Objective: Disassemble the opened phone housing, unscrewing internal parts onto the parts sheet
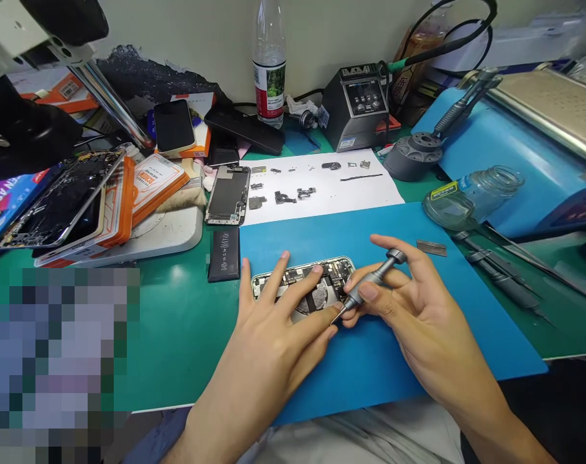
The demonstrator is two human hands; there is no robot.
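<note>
An opened phone body (300, 278) with its circuit boards showing lies on a blue mat (418, 348). My left hand (273, 322) rests flat on it with fingers spread, holding it down. My right hand (409, 303) pinches a small grey screwdriver (370, 282), its tip pointing down at the phone's near right edge, close to my left fingertips.
A black battery (224, 254) lies left of the mat. Behind are a white sheet (322, 193) with small parts, a phone frame (229, 194), a plastic bottle (269, 64), a soldering station (358, 106), a glass jar (471, 196) and tools (505, 277).
</note>
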